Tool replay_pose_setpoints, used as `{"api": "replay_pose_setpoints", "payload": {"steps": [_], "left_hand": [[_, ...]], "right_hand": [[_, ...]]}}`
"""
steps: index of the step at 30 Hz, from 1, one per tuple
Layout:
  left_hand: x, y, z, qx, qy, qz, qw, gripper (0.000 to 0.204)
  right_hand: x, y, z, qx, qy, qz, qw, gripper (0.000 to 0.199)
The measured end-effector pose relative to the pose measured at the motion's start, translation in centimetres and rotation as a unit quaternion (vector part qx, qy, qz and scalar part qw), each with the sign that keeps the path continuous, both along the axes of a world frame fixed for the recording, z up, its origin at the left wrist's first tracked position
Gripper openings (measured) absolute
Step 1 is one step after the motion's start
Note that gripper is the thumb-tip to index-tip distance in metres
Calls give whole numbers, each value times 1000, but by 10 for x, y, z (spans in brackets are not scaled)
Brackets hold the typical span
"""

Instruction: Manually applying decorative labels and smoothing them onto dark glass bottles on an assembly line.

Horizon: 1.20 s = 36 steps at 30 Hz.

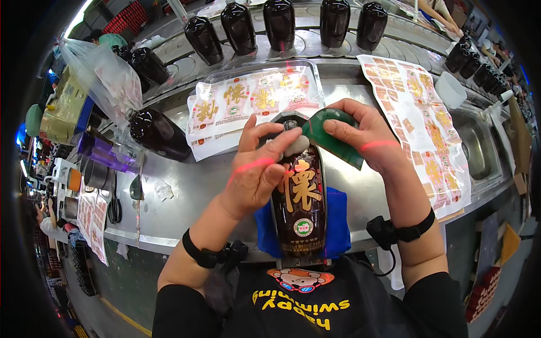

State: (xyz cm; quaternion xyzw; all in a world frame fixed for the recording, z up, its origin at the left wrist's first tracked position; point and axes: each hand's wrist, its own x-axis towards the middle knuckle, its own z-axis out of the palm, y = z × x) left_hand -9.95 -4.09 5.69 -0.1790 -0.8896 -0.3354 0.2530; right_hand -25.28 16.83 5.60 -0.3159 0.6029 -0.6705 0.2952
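A dark brown glass bottle (298, 208) lies in front of me on a blue pad (337, 222), neck pointing away. Gold lettering and a small round green-and-white label show on its upper side. My left hand (256, 163) is over the bottle's shoulder, fingers stretched and apart. At its fingertips is a pale grey lump (296, 146); whether this is a finger cover or a wad, I cannot tell. Between thumb and fingers, my right hand (360, 135) grips a flat green scraper (332, 135) beside the neck, which is partly hidden.
Sheets of gold and red stickers (248, 98) lie beyond the bottle, with another long sheet (422, 129) at right by a sink (479, 146). Several dark bottles (282, 25) line the back conveyor. One bottle (158, 132) lies at left near a plastic bag (107, 73) and scissors (114, 205).
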Motion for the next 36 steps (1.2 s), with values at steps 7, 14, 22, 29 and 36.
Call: {"api": "replay_pose_setpoints", "payload": {"steps": [7,14,22,29,36], "left_hand": [[17,2,-28,139,-38,78,986,71],[52,13,-48,173,-77,98,977,81],[95,51,-55,342,-97,71,932,85],[93,67,-54,367,-142,-4,919,95],[92,70,-58,380,-123,-12,917,93]], "right_hand": [[77,-5,35,-9,663,-90,743,22],[77,-13,60,54,514,-182,836,19],[125,58,8,30,63,-18,997,19],[141,53,-22,59,13,-131,990,26],[153,67,-21,-28,578,-35,815,27]]}}
